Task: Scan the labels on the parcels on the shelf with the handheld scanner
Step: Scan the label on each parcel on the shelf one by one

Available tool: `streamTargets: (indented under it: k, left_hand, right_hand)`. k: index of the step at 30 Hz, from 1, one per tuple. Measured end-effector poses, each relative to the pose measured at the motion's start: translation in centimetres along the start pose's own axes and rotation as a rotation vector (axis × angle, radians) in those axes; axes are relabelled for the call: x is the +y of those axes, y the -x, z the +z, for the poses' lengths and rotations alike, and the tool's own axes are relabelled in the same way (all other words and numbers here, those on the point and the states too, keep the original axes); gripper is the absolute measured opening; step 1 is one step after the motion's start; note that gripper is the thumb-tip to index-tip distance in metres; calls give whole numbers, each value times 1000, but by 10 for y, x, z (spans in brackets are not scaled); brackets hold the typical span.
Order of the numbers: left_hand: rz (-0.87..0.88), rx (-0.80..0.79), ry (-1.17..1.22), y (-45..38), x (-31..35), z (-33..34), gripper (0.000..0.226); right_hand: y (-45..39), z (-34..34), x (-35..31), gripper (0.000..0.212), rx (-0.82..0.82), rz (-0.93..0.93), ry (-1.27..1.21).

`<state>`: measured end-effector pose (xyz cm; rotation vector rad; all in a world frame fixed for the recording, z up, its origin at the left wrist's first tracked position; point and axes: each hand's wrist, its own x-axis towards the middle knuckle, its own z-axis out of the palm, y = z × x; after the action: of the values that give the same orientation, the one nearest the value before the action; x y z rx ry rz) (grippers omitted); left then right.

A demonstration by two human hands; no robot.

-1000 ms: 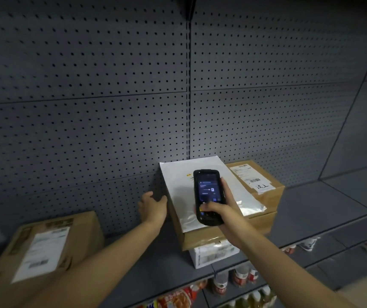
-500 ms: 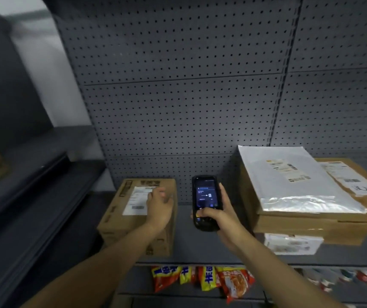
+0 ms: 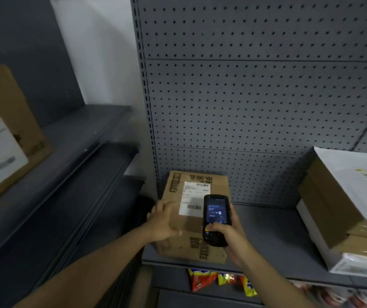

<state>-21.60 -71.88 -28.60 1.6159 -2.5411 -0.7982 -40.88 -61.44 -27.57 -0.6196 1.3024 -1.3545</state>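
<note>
Grey perforated metal back panel [image 3: 255, 103] fills most of your view, with the dark grey metal shelf [image 3: 273, 236] running along its foot. Far left, on a separate grey shelving unit [image 3: 71, 165], a large brown cardboard box [image 3: 7, 121] with a white label sits blurred. At the right edge of your shelf there is a stack of parcels [image 3: 338, 214]: a white plastic mailer bag [image 3: 360, 172] on top, brown cardboard boxes beneath it, a white box at the bottom. Centre, against the panel, stands the brown cardboard parcel with black printed markings [image 3: 191, 241]; its top carries a white rectangular shipping label [image 3: 192, 196] with one barcode near the far edge and another near the near edge. Your left hand [image 3: 164, 223] rests on the parcel's top left portion, fingers straight and spread, palm down, just beside the label. Your right hand [image 3: 227, 236] grips the black handheld scanner with lit screen [image 3: 215, 218], fingers wrapped round its right side, thumb on the keys below the screen. The scanner is held upright over the parcel's right half, its top edge overlapping the label's right side in view; contact with the parcel cannot be told. Below the shelf's front lip, red and yellow snack packets [image 3: 220, 281] show on a lower level.
</note>
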Motion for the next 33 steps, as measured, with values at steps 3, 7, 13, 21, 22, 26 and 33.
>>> streamTargets:
  k: [3, 7, 13, 21, 22, 26, 33]
  left_hand:
    - [30, 3, -21, -11, -19, 3, 103]
    - [-19, -63, 51, -27, -33, 4, 126]
    - [-19, -202, 246, -41, -45, 9, 148]
    - [11, -107, 367, -36, -50, 19, 139]
    - [14, -103, 375, -35, -50, 20, 138]
    - [15, -68, 399, -25, -48, 23, 138]
    - [-13, 48, 398, 13, -35, 32, 137]
  right_hand:
    - [-3, 18, 14, 90, 63, 23, -12]
    - [-5, 28, 24, 80, 132, 26, 9]
    - [-7, 31, 27, 88, 160, 37, 36]
    - [-5, 32, 30, 103, 156, 27, 117]
    - [-3, 33, 29, 101, 150, 25, 122]
    - [7, 35, 27, 91, 143, 13, 110]
    - [42, 33, 27, 77, 122, 23, 63]
